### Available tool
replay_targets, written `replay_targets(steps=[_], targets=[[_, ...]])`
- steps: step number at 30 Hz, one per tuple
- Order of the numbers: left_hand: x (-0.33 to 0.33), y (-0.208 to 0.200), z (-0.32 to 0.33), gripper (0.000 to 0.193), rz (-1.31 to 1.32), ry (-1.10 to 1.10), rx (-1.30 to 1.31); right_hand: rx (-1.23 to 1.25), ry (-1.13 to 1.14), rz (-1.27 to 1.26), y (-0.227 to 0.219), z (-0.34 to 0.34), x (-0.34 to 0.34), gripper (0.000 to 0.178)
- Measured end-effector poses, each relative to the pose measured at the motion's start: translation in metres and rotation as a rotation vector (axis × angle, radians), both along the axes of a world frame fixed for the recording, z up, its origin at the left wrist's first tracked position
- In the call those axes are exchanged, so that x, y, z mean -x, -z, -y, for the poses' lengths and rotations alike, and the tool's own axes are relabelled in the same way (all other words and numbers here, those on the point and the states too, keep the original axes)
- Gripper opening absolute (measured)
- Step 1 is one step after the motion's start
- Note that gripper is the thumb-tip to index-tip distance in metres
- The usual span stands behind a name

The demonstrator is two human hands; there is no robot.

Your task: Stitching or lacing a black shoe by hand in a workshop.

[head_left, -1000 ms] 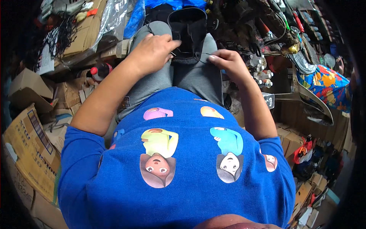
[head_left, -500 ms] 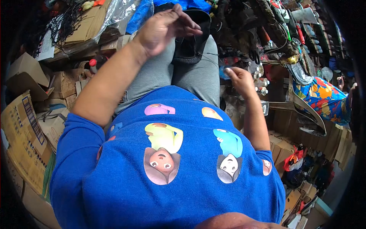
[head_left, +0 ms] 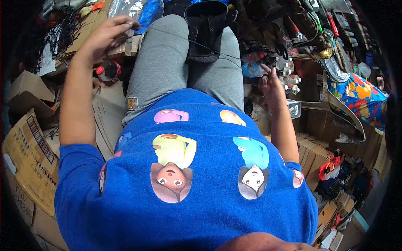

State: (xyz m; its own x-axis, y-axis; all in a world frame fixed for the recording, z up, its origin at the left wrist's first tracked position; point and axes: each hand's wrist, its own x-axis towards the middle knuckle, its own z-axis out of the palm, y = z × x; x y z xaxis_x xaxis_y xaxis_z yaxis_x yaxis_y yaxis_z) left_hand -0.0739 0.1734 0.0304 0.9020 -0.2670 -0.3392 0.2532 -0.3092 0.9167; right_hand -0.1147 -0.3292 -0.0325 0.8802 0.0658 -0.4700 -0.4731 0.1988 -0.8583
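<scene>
A black shoe or boot [head_left: 204,42], its opening facing up, is wedged between my knees. A thin dark thread [head_left: 176,35] crosses my left thigh and the shoe, stretched between my two hands. Off to the left of my knee, my left hand [head_left: 109,37] has its fingers pinched together at the thread's left end. My right hand [head_left: 273,87] is beside my right thigh with curled fingers, near the thread's other end. The exact grip on that side is too small to make out clearly.
A dark bottle with a red cap [head_left: 109,71] lies left of my thigh. Several clear bottles [head_left: 289,77] and a blue-labelled bottle [head_left: 252,69] are near my right hand. Cardboard boxes [head_left: 31,90] stand at left. A floral cloth [head_left: 364,98] hangs at right.
My left hand has swung out left from above the shoe, drawing the thread across my thigh. My right hand has shifted slightly right. The shoe stays between my knees.
</scene>
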Motion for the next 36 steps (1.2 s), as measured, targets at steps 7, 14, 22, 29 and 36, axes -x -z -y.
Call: replay_targets(steps=[7,14,22,29,36], targets=[[-0.005,0.003,0.023,0.038,0.887,-0.212,-0.502,0.908,-0.156,0.759,-0.041,-0.038,-0.049,0.039],[-0.034,0.005,0.143,0.033,0.96,0.129,-0.376,1.154,-1.003,0.854,-0.085,-0.131,-0.057,0.027],[-0.046,0.045,0.182,0.037,0.812,0.32,-0.224,1.006,-0.998,0.73,-0.08,-0.115,-0.043,0.021],[-0.059,0.031,0.167,0.034,0.691,0.45,-0.248,0.634,-0.697,0.505,-0.106,-0.083,-0.013,0.024],[-0.072,0.01,0.179,0.026,0.533,0.596,-0.263,0.89,-0.701,0.674,-0.092,-0.1,-0.033,0.021]])
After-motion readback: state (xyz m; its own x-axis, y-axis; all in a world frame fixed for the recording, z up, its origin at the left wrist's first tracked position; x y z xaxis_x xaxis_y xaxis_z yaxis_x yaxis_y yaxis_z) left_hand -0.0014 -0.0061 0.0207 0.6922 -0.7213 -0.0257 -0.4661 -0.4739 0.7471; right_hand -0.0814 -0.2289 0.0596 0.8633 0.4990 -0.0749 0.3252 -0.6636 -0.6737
